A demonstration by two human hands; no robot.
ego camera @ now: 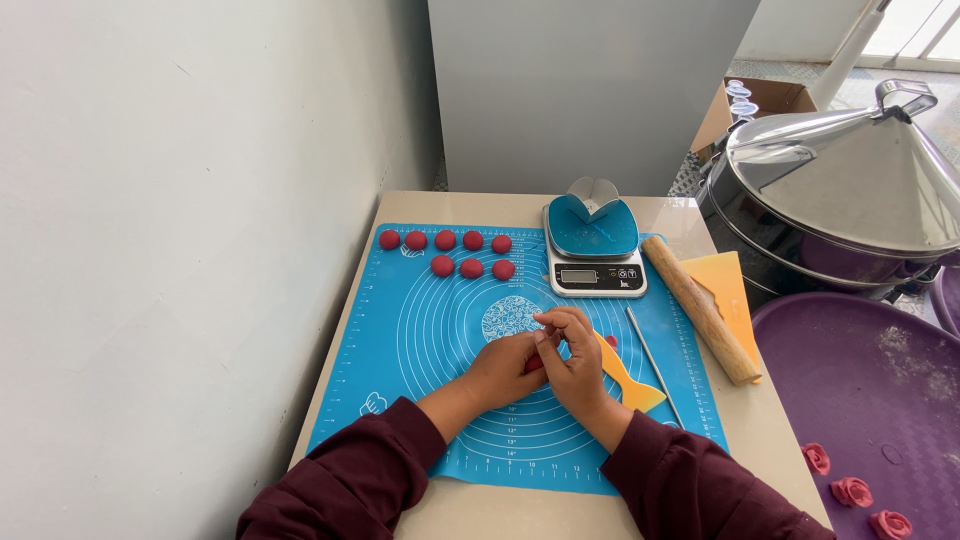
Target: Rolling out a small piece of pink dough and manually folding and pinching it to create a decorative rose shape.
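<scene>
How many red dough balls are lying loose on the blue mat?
8 red dough balls: five in a back row, three in a row just in front, at the blue mat's far left corner. The hands may hide more.

Both arms wear dark maroon long sleeves (352,482) (slightly rumpled), hands bare.

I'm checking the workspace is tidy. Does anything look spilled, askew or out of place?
Nothing much stands out. The dough balls sit in neat rows on the mat. Only the rolling pin lies slanted, half off the mat's right edge. Both hands pinch a red piece.
</scene>
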